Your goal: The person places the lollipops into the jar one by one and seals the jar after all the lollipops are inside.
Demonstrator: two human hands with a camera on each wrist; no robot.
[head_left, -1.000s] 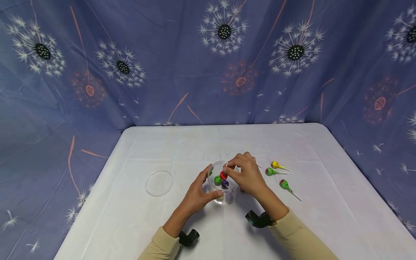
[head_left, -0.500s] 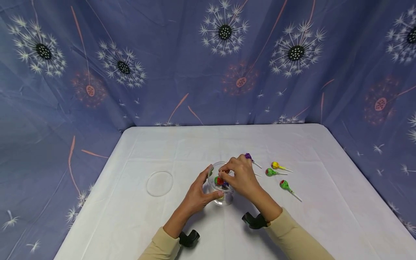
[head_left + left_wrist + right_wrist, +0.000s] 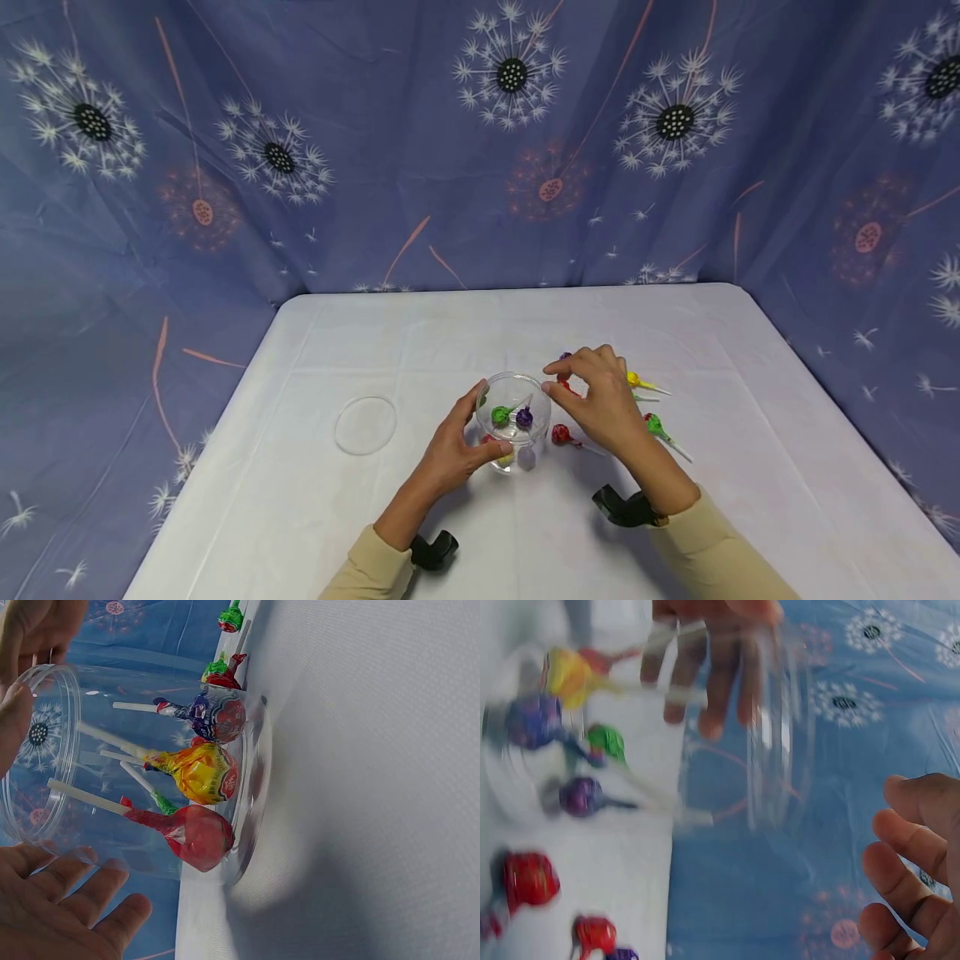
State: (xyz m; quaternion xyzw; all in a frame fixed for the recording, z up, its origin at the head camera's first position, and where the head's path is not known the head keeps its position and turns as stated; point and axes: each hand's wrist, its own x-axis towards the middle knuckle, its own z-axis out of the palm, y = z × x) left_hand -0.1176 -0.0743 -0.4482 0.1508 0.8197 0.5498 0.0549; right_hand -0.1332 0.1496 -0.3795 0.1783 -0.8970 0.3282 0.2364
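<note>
My left hand (image 3: 487,421) grips a clear round jar (image 3: 513,392) that stands on the white table (image 3: 420,342), thumb on the near side and fingers on the far side. Inside the jar lie a red lollipop (image 3: 199,836), a yellow one (image 3: 202,774), a purple one (image 3: 217,718) and a green one (image 3: 500,414). Just right of the jar hovers my right hand (image 3: 551,377) with loosely curled fingers (image 3: 907,877) that hold nothing, above a red lollipop (image 3: 567,387). Another red lollipop (image 3: 561,434) lies on the table below that hand.
A clear lid (image 3: 366,424) lies flat to the left of the jar. Purple (image 3: 564,357), yellow (image 3: 636,381) and green (image 3: 655,425) lollipops lie to the right of my right hand. A blue flowered cloth (image 3: 480,150) hangs behind the table.
My right hand has left the jar's mouth and moved right over the loose lollipops. The red lollipop it held above the jar now lies inside. The left hand has kept its grip.
</note>
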